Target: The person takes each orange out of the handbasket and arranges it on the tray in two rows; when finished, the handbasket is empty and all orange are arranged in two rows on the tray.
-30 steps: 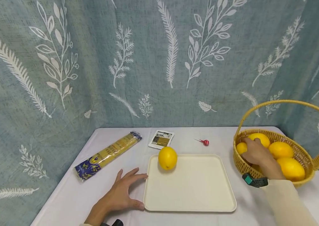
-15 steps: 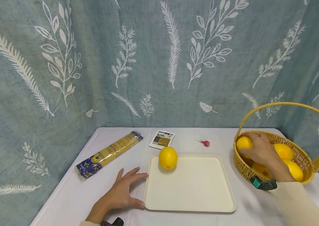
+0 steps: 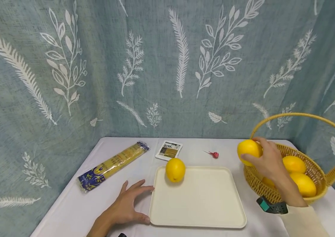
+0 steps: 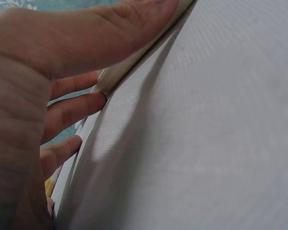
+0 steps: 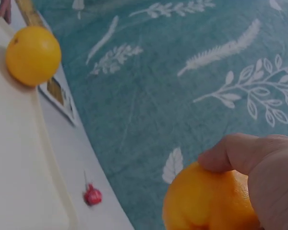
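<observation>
My right hand [image 3: 269, 163] grips an orange [image 3: 247, 148] between thumb and fingers, in the air over the left rim of the wicker basket [image 3: 254, 184]. In the right wrist view the held orange [image 5: 197, 201] shows at the bottom, partly covered by the hand. Several more oranges [image 3: 303, 185] lie inside the basket. A single orange [image 3: 175, 170] rests in the back left corner of the cream tray [image 3: 203, 200]. At the tray's left edge is my left hand [image 3: 124, 207], fingers spread, with thumb and fingertips against the rim.
A pack of spaghetti [image 3: 114, 166] lies at the back left. Behind the tray are a flat white packet [image 3: 169, 150] and a red lollipop [image 3: 215, 154]. The basket's tall handle [image 3: 303, 115] arches over it. A patterned curtain [image 3: 155, 65] hangs behind the table.
My right hand has taken an orange out of the basket, lifting it up and left over the rim. The left hand stays at the tray's edge.
</observation>
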